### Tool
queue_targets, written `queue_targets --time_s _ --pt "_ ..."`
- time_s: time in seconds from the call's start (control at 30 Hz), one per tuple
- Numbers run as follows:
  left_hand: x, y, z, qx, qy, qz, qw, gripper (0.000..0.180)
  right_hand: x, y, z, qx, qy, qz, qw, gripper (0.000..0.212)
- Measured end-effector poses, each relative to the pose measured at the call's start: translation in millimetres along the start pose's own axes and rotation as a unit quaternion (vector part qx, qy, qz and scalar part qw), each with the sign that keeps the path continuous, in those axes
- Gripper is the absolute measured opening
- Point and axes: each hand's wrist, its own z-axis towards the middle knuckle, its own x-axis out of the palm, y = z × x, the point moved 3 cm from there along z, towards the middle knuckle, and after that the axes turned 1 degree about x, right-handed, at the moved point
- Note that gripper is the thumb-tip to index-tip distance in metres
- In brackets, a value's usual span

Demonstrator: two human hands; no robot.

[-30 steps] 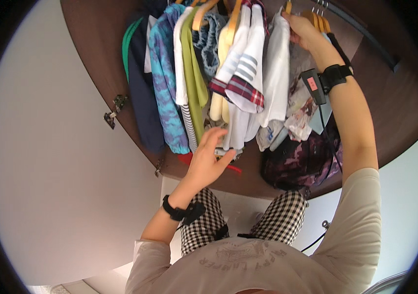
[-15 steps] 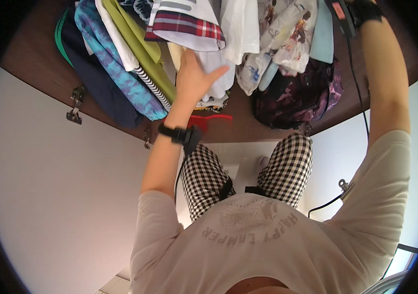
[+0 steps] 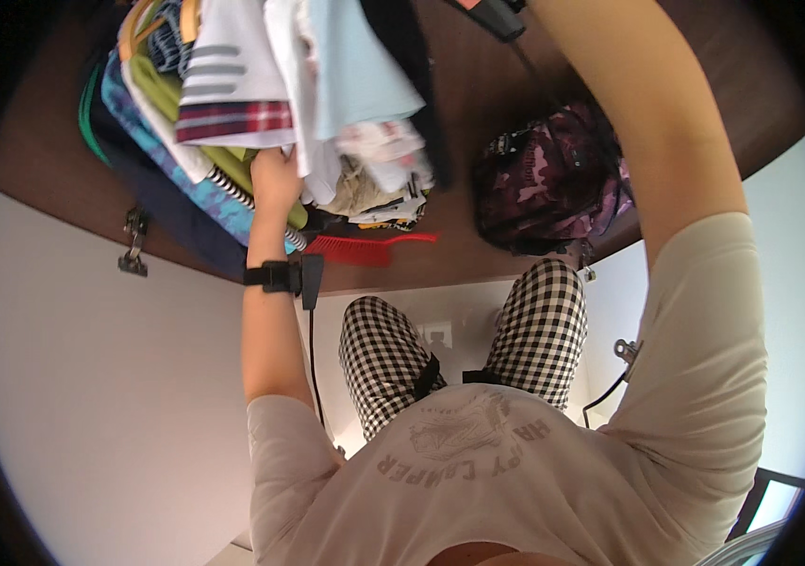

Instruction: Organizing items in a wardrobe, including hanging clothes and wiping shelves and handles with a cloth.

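My left hand [image 3: 275, 179] is at the lower edge of a white shirt with a red plaid hem [image 3: 235, 121], among the hanging clothes. Its fingers look curled in and partly hidden, so what they hold does not show. Beside it hang a green garment [image 3: 158, 87] and a purple-and-blue patterned one [image 3: 153, 148]. A light blue garment [image 3: 365, 80], blurred by motion, hangs to the right over a pale patterned one [image 3: 383, 151]. My right forearm [image 3: 643, 104] reaches up past the top edge, where the hand is out of view.
A dark pink camouflage backpack [image 3: 553, 179] stands at the right of the brown wardrobe floor. A red brush [image 3: 374, 247] lies near the front edge by folded clothes [image 3: 393, 209]. White doors [image 3: 100, 377] stand open on both sides. Cables run from my wrist bands.
My left hand has moved left and its spread thumb has drawn in. The hanging clothes have shifted left, uncovering the backpack. My right arm has swung left, its hand staying beyond the upper edge.
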Motion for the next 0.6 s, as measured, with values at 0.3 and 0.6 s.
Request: queue_targets --time_s 0.3,0.6 --pt "57 0 16 0.006 0.042 -0.065 0.997 0.028 -75 -92 -157 -0.111 -0.181 -0.213 0.954 0.037" --pt "83 -10 10 0.083 0.002 -0.072 0.994 0.025 11 -181 -432 0.099 0.18 -0.35 0.914 0.04"
